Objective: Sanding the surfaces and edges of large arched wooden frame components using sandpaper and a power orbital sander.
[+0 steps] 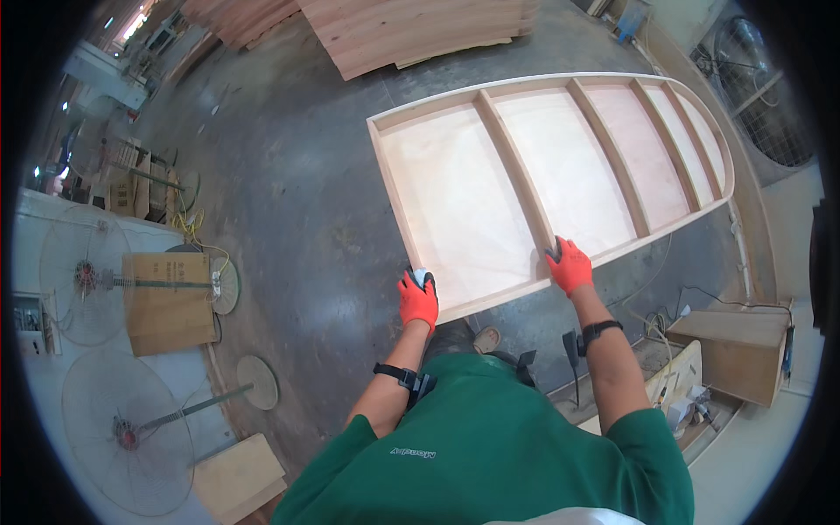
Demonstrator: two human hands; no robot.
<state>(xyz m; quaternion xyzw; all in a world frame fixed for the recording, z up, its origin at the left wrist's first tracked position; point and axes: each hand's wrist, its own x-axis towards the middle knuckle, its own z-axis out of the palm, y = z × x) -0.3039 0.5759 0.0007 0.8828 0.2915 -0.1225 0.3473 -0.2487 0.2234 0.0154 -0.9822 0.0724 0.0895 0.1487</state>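
Note:
A pale wooden shelf unit (pixel 455 197) with an arched end and several cross dividers lies before me, its open face up. My left hand (pixel 418 300), in an orange glove with dark finger coating, is closed at the near left corner of the frame. Between its fingers shows a small whitish piece (pixel 421 277), too hidden to name. At the near long side, my right hand (pixel 571 266), gloved alike, has its fingers curled round the near end of the first divider (pixel 512 171).
Stacked wooden sheets (pixel 402 31) lie beyond the unit. Two pedestal fans (pixel 127 433) and a cardboard box (pixel 171 302) stand left. To the right are a wooden cabinet (pixel 731 350), cables and a large caged wall fan (pixel 761 96). My shoe (pixel 487 339) shows below the frame.

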